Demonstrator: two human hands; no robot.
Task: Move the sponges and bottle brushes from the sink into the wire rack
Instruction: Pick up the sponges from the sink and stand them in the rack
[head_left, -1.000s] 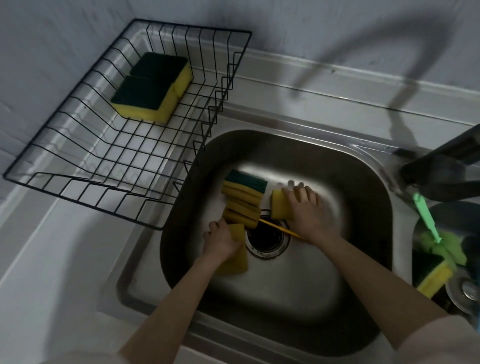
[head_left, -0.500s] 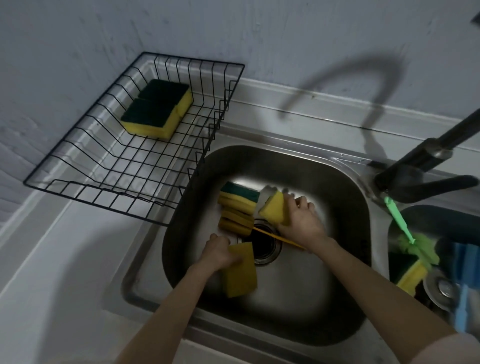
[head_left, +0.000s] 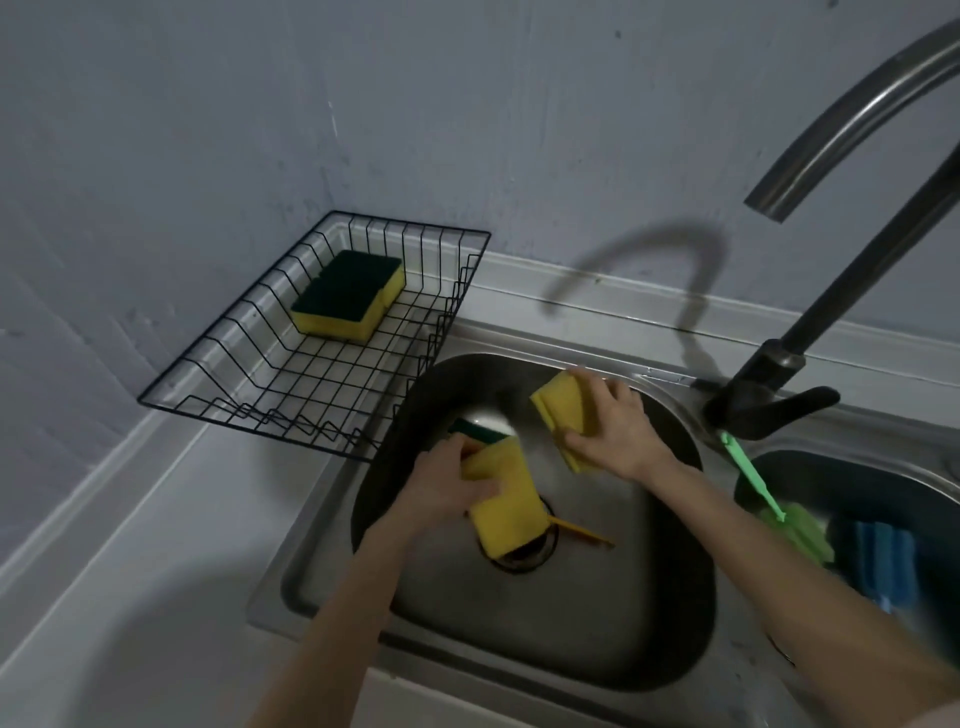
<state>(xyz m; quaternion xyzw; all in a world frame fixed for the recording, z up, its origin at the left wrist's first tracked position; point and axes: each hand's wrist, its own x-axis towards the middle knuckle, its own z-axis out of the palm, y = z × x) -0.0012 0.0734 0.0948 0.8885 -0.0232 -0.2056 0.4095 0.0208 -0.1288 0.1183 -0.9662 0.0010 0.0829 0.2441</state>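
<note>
My left hand (head_left: 449, 480) grips a yellow sponge (head_left: 506, 506) over the drain of the steel sink (head_left: 597, 639). My right hand (head_left: 615, 428) holds another yellow sponge (head_left: 558, 408), raised near the sink's back rim. A green-topped sponge (head_left: 480, 428) peeks out behind my left hand at the sink bottom. An orange brush handle (head_left: 582, 535) lies across the drain. The black wire rack (head_left: 291, 395) stands at the left on the counter, with yellow-and-green sponges (head_left: 345, 299) in its far corner.
A dark curved faucet (head_left: 810, 332) rises at the right. A green bottle brush (head_left: 753, 486) leans into the second basin, beside a blue sponge (head_left: 883, 564). A grey wall runs behind; pale counter (head_left: 130, 545) lies at the left.
Both hands have lifted with their sponges: the right one rose toward the sink's back rim, the left one came up over the drain. The view tilted up, showing more faucet and wall.
</note>
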